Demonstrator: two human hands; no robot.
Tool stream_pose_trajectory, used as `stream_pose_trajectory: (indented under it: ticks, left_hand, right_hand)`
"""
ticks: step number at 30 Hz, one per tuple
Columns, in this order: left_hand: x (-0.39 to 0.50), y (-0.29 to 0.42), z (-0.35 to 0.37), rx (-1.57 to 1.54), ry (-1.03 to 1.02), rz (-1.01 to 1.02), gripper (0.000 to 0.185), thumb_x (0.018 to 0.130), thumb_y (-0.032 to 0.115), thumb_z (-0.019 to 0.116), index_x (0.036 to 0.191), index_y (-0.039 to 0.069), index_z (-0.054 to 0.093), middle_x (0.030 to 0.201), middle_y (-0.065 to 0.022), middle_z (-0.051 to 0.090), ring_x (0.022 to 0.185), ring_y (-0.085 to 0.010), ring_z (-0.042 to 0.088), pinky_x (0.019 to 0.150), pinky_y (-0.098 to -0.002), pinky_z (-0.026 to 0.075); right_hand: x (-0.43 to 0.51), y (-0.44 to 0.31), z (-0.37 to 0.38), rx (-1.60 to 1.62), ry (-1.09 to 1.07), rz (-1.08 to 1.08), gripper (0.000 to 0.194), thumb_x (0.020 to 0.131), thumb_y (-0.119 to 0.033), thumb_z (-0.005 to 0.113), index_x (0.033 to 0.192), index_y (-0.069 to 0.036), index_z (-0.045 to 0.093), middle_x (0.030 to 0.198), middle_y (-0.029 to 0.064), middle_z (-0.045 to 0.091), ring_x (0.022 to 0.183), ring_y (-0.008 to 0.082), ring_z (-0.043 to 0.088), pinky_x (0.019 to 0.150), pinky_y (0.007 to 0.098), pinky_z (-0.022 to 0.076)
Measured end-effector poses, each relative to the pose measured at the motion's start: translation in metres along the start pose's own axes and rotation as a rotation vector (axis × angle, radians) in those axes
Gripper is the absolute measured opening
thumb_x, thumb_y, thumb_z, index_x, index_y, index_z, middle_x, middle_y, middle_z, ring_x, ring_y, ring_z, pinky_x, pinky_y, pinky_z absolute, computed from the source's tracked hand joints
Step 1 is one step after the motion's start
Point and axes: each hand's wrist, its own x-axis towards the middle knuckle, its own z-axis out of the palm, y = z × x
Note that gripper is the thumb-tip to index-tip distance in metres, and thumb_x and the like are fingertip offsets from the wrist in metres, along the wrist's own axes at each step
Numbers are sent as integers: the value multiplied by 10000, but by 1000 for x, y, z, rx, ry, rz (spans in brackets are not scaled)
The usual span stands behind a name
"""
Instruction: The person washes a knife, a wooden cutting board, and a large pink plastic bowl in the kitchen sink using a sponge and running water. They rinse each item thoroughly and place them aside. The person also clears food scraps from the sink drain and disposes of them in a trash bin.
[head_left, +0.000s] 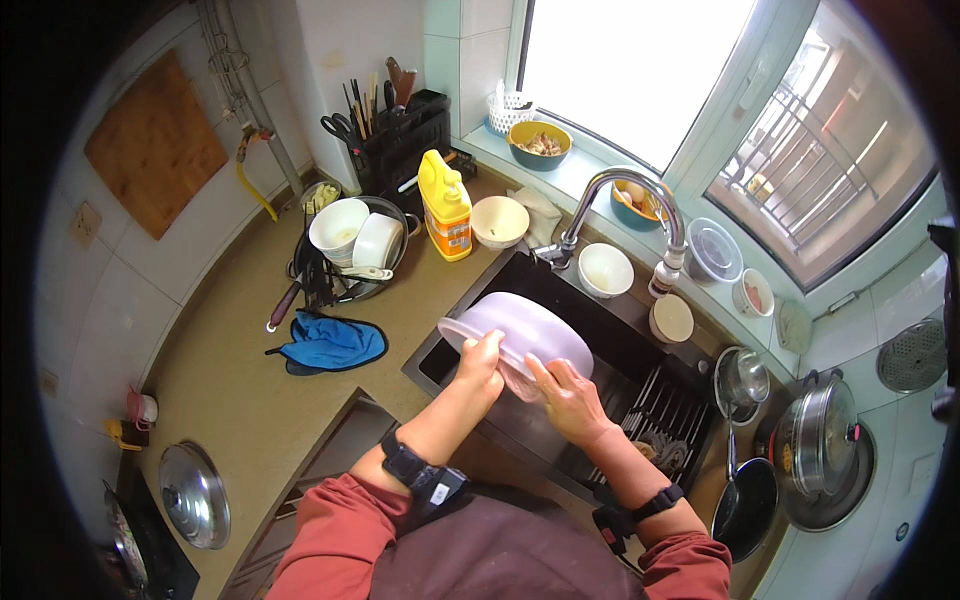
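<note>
Above the dark sink (607, 330) I hold a pale lilac plastic basin (536, 326), tilted on its side with its base towards the window. My left hand (482, 364) grips the basin's rim. At the basin's right side is my right hand (571, 399), its fingers over the near edge; a pinkish cloth or wrinkled piece (519, 381) shows between the hands, and I cannot tell which hand holds it. The chrome faucet (615, 176) arches behind the basin. A cream bowl (671, 319) and a white bowl (606, 270) stand along the sink's back edge.
Left of the sink are a yellow pump bottle (444, 206), a beige bowl (500, 222), a pan holding stacked bowls (340, 230) and a blue cloth (334, 343). A metal rack (656, 427) lies in the sink's right part. Further right stand a steamer pot (814, 435) and a black saucepan (744, 506).
</note>
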Motion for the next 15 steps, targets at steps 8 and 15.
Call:
stream_pose_trajectory:
  ticks: [8, 15]
  left_hand:
    - [3, -4, -67, 52, 295, -24, 317, 946, 259, 398, 1193, 63, 431, 1128, -106, 533, 1013, -262, 526, 878, -438, 434]
    - [1, -9, -101, 294, 275, -54, 362, 956, 313, 352, 1156, 36, 470, 1071, -104, 569, 950, -240, 554, 822, -402, 465]
  right_hand:
    - [-23, 36, -23, 1299, 518, 774, 276, 921, -125, 449, 1178, -36, 498, 1109, 75, 560, 1007, 195, 548, 818, 332, 463]
    - [0, 6, 31, 274, -160, -19, 458, 840, -266, 522, 1273, -141, 440, 1332, 142, 387, 1280, 324, 300, 1030, 452, 229]
